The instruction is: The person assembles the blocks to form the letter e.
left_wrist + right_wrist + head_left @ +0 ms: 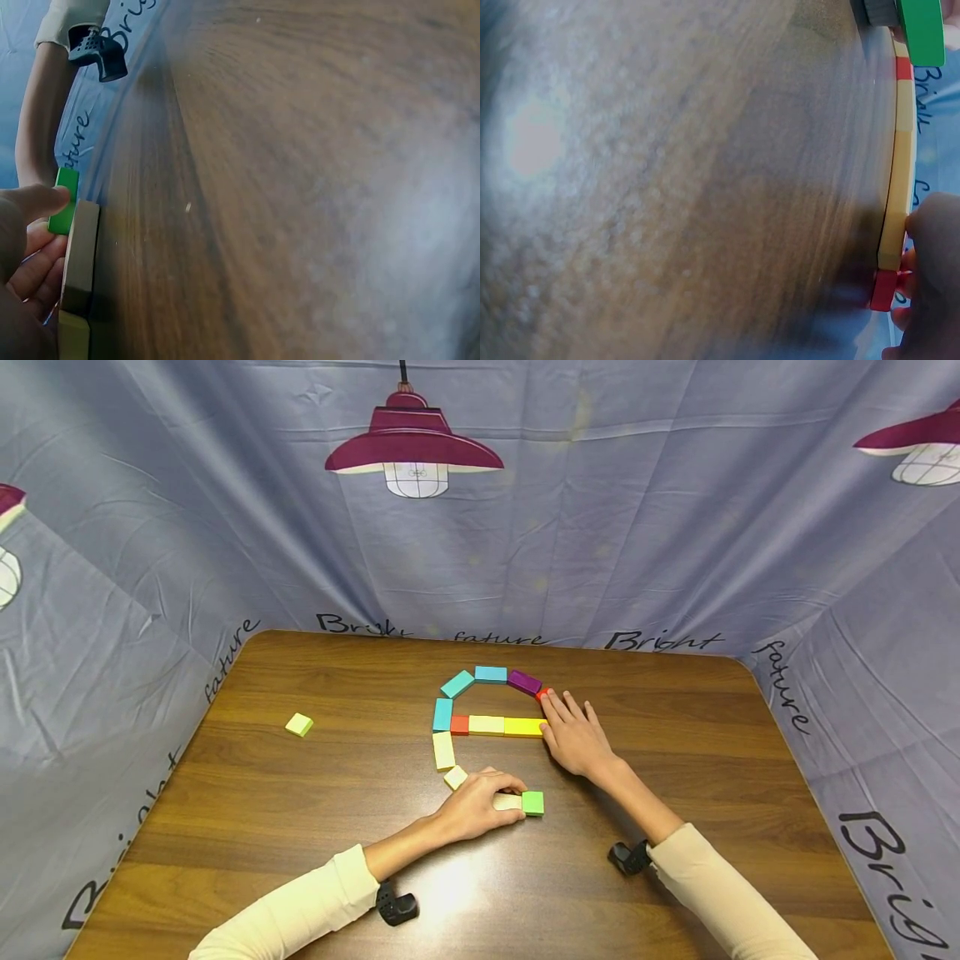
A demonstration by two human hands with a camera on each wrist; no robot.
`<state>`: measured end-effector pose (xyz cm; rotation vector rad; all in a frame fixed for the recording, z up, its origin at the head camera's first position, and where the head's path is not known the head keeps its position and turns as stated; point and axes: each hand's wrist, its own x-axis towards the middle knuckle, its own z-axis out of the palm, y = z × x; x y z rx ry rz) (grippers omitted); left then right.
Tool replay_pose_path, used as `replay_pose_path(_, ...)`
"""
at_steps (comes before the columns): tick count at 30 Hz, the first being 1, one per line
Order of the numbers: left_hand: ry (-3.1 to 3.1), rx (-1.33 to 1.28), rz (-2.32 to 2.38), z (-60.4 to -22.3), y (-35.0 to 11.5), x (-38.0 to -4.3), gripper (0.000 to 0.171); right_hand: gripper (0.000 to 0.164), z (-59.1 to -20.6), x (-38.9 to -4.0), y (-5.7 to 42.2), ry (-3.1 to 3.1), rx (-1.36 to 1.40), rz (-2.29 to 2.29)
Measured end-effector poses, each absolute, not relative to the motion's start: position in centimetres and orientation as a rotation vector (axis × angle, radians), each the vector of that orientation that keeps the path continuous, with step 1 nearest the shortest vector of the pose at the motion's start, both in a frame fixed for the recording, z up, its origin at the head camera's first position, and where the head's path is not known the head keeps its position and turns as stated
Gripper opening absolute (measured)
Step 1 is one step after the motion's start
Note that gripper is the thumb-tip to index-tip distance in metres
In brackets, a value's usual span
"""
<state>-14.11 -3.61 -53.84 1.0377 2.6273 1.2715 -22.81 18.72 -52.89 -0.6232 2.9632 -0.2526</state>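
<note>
My left hand [480,806] pinches a green block [532,803] between thumb and fingers. In the left wrist view the green block [64,201] is raised off the tabletop, close to the end of a pale block [81,255]. My right hand [577,739] lies with fingers extended at the right end of a straight row, next to a yellow block [522,727]. Its fingertips partly cover a red block [543,694] on the arc. In the right wrist view another red block [883,290] ends the row beside my fingers.
Left of the row, a curve runs through a purple block [524,682], a blue block [491,675], teal blocks and a pale yellow block [444,751]. A lone lime block [299,724] lies at the left of the wooden table [360,693]. Grey-blue curtains [525,543] surround it.
</note>
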Motion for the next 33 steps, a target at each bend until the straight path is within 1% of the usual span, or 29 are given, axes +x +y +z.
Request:
replay_pose_path(15, 2.707, 1.115, 1.108, -54.1, -2.83, -14.13, 0.028, 0.058, -52.74, -22.94, 18.78, 2.972, -0.639, -0.243)
replay_pose_path(33, 2.797, 1.061, 0.936, -54.18, -2.71, -13.64, 0.029, 0.058, -53.0, -22.94, 18.76, 2.974, -0.634, -0.24)
